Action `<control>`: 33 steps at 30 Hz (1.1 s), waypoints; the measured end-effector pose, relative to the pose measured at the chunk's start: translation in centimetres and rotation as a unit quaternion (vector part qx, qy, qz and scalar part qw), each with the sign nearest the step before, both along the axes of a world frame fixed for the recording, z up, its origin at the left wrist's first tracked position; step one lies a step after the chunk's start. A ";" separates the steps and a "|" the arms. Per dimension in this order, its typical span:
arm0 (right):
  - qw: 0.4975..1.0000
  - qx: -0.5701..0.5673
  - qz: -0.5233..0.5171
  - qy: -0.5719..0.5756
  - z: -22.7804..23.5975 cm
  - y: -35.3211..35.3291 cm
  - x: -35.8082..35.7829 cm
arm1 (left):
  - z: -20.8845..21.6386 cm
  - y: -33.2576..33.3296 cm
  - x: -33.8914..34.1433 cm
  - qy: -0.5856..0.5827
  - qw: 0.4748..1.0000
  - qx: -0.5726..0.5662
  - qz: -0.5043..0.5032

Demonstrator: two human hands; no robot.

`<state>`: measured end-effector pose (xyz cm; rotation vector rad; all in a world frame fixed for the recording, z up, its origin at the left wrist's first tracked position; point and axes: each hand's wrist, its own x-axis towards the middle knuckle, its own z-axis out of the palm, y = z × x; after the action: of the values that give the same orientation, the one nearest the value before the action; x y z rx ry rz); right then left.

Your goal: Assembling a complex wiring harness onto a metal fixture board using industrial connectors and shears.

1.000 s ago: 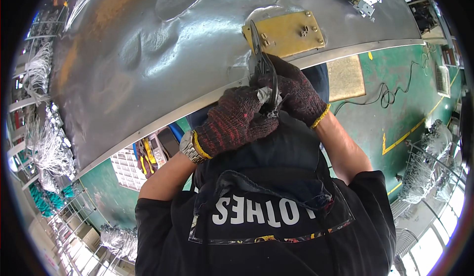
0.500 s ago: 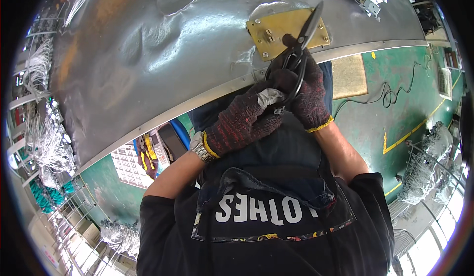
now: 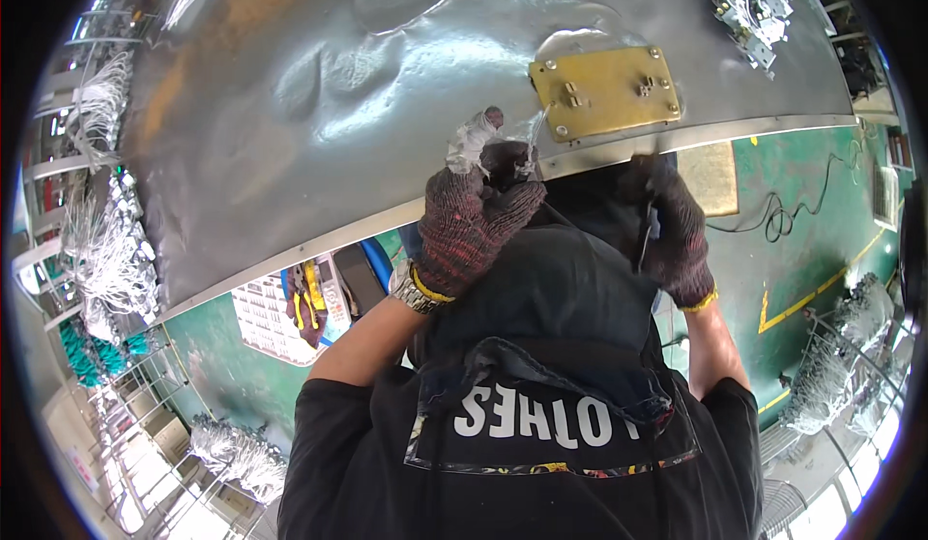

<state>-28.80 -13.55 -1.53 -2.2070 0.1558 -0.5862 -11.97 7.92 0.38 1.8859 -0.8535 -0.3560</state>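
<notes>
Left hand (image 3: pixel 471 219) curls at the table's (image 3: pixel 242 168) edge, crumpled wrap (image 3: pixel 469 144) at its fingers, yellow plate (image 3: pixel 616 100) ahead-right; right hand (image 3: pixel 680 235) blurs, both grips unclear. Wrap-handling, apparently; steady fingers needed next.

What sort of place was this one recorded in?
Probably a factory or workshop: a metal-topped workbench bearing a brass-coloured plate, bundles of pale wire-like strands hanging to the left, and a green floor with yellow marking lines.
</notes>
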 end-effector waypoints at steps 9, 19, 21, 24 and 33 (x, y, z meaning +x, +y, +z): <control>0.992 0.028 0.019 0.122 1.5 1.0 0.1 | 1.2 -0.8 0.8 0.023 0.998 -0.060 0.006; 0.992 0.040 0.002 0.116 0.6 1.5 0.6 | 0.3 -0.9 1.0 -0.042 0.996 -0.080 -0.003; 0.993 0.032 0.001 0.114 0.2 1.4 0.5 | 0.1 -0.9 1.0 -0.010 0.995 -0.100 -0.002; 0.993 0.027 0.002 0.118 0.2 1.5 0.6 | 0.3 -0.9 1.0 -0.005 0.996 -0.091 -0.006; 0.990 0.035 0.009 0.135 0.3 1.6 0.6 | 0.4 -1.2 1.1 -0.071 0.994 -0.082 -0.016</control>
<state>-28.21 -11.97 -1.26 -2.2088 0.2920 -0.2659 -10.85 6.76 0.79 1.7608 -0.9794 -0.1674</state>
